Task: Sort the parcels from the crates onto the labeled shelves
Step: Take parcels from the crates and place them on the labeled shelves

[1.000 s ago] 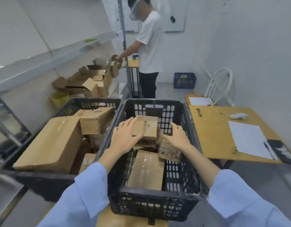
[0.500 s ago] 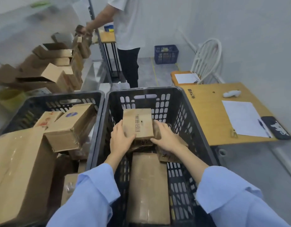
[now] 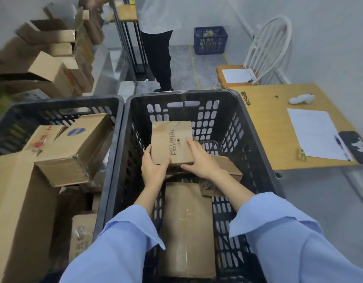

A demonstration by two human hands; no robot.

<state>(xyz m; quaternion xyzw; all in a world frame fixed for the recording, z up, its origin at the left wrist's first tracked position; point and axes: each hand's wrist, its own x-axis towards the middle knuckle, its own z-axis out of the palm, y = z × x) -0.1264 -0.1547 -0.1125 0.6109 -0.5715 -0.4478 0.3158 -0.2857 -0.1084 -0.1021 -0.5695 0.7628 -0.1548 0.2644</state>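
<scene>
1. Both hands hold a small brown printed cardboard parcel (image 3: 172,144). The left hand (image 3: 155,170) curls its fingers round the near-left corner. The right hand (image 3: 201,160) has its fingers together on top and its thumb at the near edge.
2. That parcel is inside the right-hand black slotted plastic crate (image 3: 252,127), above a long taped cardboard box (image 3: 186,231).
3. Just left stands a second black crate (image 3: 54,103).

Room setting. Plain pale grey walls (image 3: 329,37) meet a mottled grey floor (image 3: 182,78) marked with a thin yellow tape line (image 3: 193,64). Right: a yellow-brown wooden desk (image 3: 264,123); behind it, a white hoop-backed spindle chair (image 3: 264,54) near the wall. Far end: a blue perforated plastic basket (image 3: 210,40) on the floor, near a narrow wooden-topped stand on black metal legs (image 3: 127,14). Lighting soft, even.
</scene>
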